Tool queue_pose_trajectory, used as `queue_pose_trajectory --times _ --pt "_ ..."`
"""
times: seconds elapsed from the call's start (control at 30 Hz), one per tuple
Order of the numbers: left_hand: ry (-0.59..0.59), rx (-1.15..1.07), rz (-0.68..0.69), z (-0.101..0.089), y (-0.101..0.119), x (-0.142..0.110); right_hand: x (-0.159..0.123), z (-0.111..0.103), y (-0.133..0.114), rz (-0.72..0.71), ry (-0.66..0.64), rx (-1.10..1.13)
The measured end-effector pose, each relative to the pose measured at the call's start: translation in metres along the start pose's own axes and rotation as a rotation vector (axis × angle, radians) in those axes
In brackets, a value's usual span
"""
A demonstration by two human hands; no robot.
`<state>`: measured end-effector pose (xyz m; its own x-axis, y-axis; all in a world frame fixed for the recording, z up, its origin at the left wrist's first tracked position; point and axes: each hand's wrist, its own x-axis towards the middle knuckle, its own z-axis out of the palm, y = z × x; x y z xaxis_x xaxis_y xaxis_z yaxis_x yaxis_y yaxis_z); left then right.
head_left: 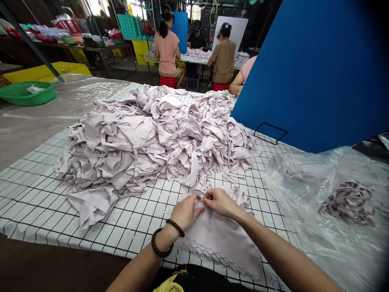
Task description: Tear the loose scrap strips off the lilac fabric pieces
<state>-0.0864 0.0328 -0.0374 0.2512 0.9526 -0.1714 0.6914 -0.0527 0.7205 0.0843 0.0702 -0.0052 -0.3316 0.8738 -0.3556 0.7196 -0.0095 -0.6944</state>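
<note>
A pale lilac cloth piece (225, 243) with a wavy-edged border lies spread on the gridded table in front of me. My left hand (186, 211), with two dark bead bracelets at the wrist, holds its upper edge between thumb and fingers. Close beside it, my right hand (221, 201) pinches the same edge with thumb and forefinger; whatever fine detail sits between the fingertips is too small to make out. Just beyond both hands rises a large heap of matching lilac cloth pieces (127, 138). Narrow strips (241, 196) of the fabric lie right of my right hand.
A tall blue board (310, 73) leans over the table's right side. Below it spreads clear plastic (291, 198) with a bundle of cloth strips (352, 202). A green basin (28, 93) stands far left. Several people sit working beyond the table (39, 194).
</note>
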Motion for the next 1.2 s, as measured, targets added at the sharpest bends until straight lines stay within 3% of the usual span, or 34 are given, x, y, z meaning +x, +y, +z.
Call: queue_pose_trajectory --times 0.3,1.2 --pt "-0.048 0.023 -0.073 0.001 -0.001 0.005 0.005 0.0 -0.006 0.026 -0.017 -0.099" --pt "0.003 -0.037 -0.068 0.006 -0.006 0.006 -0.004 0.006 -0.015 -0.043 0.024 -0.269"
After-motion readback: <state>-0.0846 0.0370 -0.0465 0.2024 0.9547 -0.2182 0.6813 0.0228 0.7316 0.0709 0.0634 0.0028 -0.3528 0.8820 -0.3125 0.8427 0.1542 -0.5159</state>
